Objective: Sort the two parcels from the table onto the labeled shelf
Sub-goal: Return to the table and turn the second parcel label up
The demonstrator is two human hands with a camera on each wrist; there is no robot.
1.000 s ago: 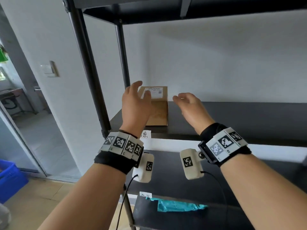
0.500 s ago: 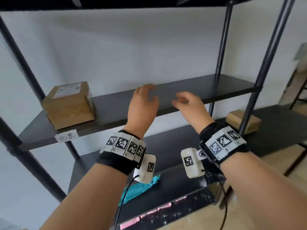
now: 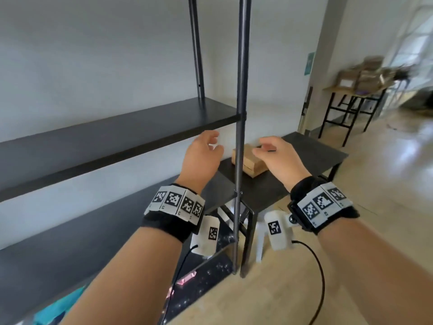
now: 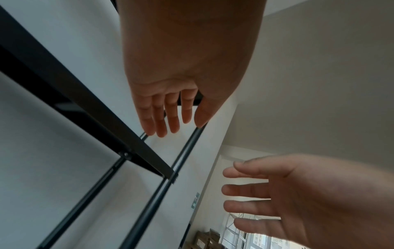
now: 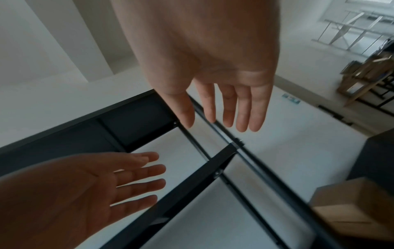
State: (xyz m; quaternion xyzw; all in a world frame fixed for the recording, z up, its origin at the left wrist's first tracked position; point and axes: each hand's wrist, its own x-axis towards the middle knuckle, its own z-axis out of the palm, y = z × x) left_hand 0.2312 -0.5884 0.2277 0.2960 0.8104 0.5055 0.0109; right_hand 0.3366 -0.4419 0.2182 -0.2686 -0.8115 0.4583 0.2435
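A brown cardboard parcel (image 3: pixel 251 163) lies on a low black table (image 3: pixel 311 158) just right of the shelf's front post (image 3: pixel 240 127); it also shows at the lower right of the right wrist view (image 5: pixel 351 208). My left hand (image 3: pixel 202 156) hovers in the air left of the post, fingers relaxed and spread, holding nothing (image 4: pixel 168 116). My right hand (image 3: pixel 273 152) hangs above the parcel's right end, fingers loose and empty (image 5: pixel 224 107). The black shelf board (image 3: pixel 105 139) in view is bare.
A teal plastic bag (image 3: pixel 56 308) lies on a lower shelf at the bottom left. A white stool (image 3: pixel 260 240) stands under the black table. Far right, a wooden table (image 3: pixel 351 90) carries several cardboard boxes. Open wooden floor lies to the right.
The view has swung right along the shelf: the parcel at the shelf's left end has left the frame, and the table parcel now lies under my empty hands.
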